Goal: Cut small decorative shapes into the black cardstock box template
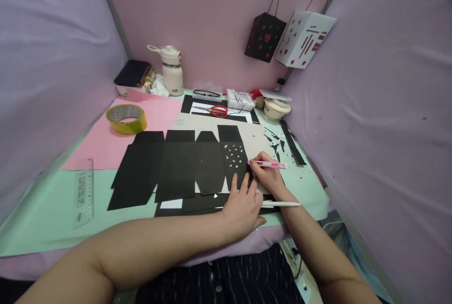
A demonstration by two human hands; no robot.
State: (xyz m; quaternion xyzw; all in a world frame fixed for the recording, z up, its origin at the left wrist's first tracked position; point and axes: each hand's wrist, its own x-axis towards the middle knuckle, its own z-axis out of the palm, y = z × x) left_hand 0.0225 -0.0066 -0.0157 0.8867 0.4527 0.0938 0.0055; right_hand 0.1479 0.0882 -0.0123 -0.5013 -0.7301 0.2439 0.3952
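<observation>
A folding black card cutout (178,165) lies in front of me, made of several joined panels with flaps. Small pale cut-outs pattern its rightmost panel. My right hand (268,174) is closed around a pink craft knife (270,165), its tip at this panel's right edge. Just below the pattern, my left hand (243,207) presses its outstretched fingertips onto the card. From between its thumb and forefinger sticks a slim white pen-like stick (282,204), which crosses in front of my right wrist.
Black scraps (275,144) and a black strip (293,143) lie on the right. Red-handled scissors (219,111), markers (240,99) and a bowl (276,109) stand behind. Leftward are yellow tape (127,119), a clear ruler (84,193) and a bottle (173,75). Paper lanterns (265,37) hang above.
</observation>
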